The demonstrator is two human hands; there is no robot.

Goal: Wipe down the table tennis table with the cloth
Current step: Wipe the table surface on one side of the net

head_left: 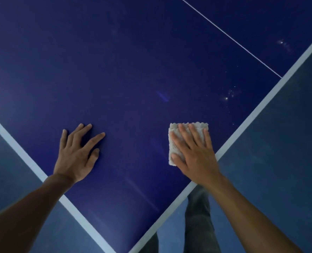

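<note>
The dark blue table tennis table (126,73) fills the view, with one corner pointing toward me at the bottom. A folded pale grey cloth (173,143) lies flat on the table near its right edge. My right hand (193,152) presses on the cloth with straight, spread fingers and covers most of it. To the left, my left hand (78,152) rests flat on the bare tabletop, fingers spread, holding nothing.
White border lines (261,106) run along both table edges, and a thin white centre line (230,36) crosses the far right. White specks and smears (228,95) dot the surface near the right edge. Blue floor (279,161) and my legs (197,216) lie beyond the edge.
</note>
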